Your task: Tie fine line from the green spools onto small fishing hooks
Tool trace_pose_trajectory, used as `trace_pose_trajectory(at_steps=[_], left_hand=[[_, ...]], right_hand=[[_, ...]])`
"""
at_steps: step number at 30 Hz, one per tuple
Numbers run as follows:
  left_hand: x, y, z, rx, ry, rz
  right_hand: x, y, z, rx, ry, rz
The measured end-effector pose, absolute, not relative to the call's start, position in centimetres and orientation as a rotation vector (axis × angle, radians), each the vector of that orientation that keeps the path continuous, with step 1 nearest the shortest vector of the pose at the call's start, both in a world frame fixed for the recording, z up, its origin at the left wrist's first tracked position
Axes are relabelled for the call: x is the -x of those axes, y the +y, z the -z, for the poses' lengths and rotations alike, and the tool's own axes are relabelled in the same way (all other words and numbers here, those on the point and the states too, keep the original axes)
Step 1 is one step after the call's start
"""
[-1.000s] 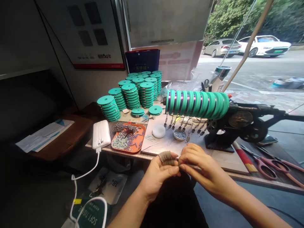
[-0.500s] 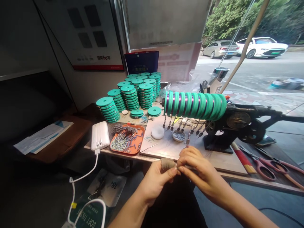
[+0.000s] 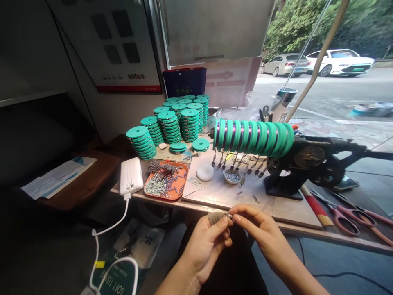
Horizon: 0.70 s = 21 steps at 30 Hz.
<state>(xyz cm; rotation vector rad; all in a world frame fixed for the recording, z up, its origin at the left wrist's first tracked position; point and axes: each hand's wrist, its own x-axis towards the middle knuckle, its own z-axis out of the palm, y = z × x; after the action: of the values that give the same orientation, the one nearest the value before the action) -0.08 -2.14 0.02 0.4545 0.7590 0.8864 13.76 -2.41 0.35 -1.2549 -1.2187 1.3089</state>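
My left hand is closed in front of the board's near edge, thumb pressed against a forefinger that seems wrapped in a beige covering. A tiny, partly hidden piece shows at those fingertips. From the right, my right hand meets it there, thumb and forefinger pinched together; what they hold is too small to name. Beyond the hands, a row of green foam spools wound with purple line sits on a black winding machine. Small dark metal fittings hang from the spools.
A small bowl of grey beads and a white round disc stand on the pale board. Left are an orange tray of small parts, a white power bank and stacked green spools. Scissors lie right.
My right hand has come lower, its fingers now straighter and pinching at the left fingertips. The left hand has turned slightly. The board behind the right hand shows more.
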Motion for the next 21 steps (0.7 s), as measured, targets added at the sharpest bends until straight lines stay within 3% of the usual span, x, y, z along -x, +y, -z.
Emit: trace_pose_trajectory(at_steps=[12,21], left_hand=[[0.0,-2.8,-0.3,-0.848,0.917,-0.977],[0.3,-2.9,0.0,-0.856,0.891,-0.957]], right_hand=[[-12.9,-2.1,-0.2,0.922,-1.002,-1.732],[-12.8,-2.2,1.1,0.875,-0.913,-1.799]])
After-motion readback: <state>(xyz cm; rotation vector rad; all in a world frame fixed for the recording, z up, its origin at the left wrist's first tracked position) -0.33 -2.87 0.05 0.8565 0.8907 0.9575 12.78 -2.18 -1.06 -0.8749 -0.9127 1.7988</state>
